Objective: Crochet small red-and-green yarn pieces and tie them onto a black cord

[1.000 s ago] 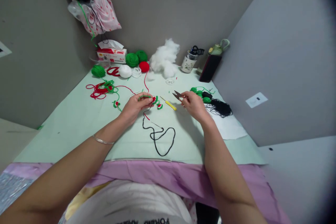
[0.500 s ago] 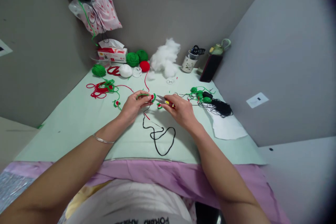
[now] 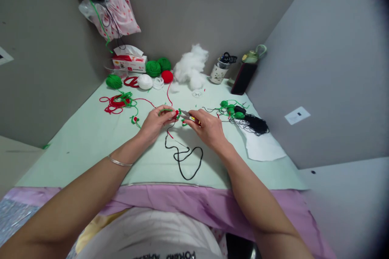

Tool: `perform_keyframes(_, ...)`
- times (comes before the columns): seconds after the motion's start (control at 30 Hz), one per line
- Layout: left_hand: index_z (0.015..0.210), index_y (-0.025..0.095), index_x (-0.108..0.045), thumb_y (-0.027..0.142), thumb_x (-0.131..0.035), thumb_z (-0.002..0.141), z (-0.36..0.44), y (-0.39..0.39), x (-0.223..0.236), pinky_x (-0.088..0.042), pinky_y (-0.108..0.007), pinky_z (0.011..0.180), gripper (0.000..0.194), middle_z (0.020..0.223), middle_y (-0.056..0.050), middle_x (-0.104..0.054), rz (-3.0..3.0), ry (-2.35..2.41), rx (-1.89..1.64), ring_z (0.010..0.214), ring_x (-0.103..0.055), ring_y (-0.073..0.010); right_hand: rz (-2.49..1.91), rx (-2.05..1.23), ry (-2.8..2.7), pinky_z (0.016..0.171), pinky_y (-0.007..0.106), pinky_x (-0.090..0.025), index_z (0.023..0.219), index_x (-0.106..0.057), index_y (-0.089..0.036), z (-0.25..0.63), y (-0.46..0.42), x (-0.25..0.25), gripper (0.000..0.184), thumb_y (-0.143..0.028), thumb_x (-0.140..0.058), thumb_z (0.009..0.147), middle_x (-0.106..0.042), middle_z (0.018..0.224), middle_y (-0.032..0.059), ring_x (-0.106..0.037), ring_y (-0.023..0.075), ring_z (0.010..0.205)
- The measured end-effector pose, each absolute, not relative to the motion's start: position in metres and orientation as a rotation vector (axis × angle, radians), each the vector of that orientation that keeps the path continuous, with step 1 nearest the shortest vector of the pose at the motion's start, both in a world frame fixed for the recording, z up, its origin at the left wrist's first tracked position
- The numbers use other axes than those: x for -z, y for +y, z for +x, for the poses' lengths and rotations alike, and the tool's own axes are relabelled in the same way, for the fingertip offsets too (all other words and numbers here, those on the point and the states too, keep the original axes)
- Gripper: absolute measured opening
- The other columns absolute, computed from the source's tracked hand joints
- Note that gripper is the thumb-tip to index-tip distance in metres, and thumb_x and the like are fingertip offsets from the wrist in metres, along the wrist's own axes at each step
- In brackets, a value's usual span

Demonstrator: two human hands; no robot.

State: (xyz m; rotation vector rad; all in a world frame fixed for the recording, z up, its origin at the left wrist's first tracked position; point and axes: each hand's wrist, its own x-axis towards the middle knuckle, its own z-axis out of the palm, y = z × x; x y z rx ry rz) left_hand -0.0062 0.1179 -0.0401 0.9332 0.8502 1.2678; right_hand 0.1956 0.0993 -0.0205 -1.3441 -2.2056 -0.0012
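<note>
My left hand (image 3: 158, 120) pinches a small red, white and green crochet piece (image 3: 177, 114) above the middle of the table. In my right hand (image 3: 209, 126) is a pair of small thread snips (image 3: 186, 115), their blades pointing left at the edge of the piece. Black yarn (image 3: 180, 162) trails down from the crochet piece and loops on the table, with a thin needle (image 3: 179, 142) seemingly on it. Partly hidden behind my right fingers lies a second crochet piece (image 3: 184, 122). Another similar piece (image 3: 135, 120) rests left of my left hand.
Balls of green (image 3: 153, 68), white (image 3: 145, 81) and red yarn (image 3: 167, 76) sit at the back, near a tissue box (image 3: 130, 64), white stuffing (image 3: 191, 66), a cup (image 3: 219, 72) and a bottle (image 3: 251, 56). Tangled black yarn (image 3: 257, 124) lies on white paper (image 3: 263, 147) at right.
The snips' blades have shifted slightly left, against the crochet piece's edge, and the piece has turned a little in my left fingers. Both arms stay almost still.
</note>
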Motion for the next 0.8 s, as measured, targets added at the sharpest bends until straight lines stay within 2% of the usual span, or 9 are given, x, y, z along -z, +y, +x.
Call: perform_keyframes(0.8,0.081,0.016,-0.07,0.026,-0.085,0.068,-0.0049,0.1161,0.0379,-0.056,-0.036,0.087,0.022,0.081,-0.002,-0.067,0.933,0.856,-1.271,0.078,-0.064,-0.0142,-1.37,0.07,-2.25,0.057,0.027,-0.028,0.111,-0.067,-0.023,0.1924,0.0964,0.0175,0.031,-0.048,-0.052,0.098,-0.069,0.089,0.004,-0.06,0.0156,0.075)
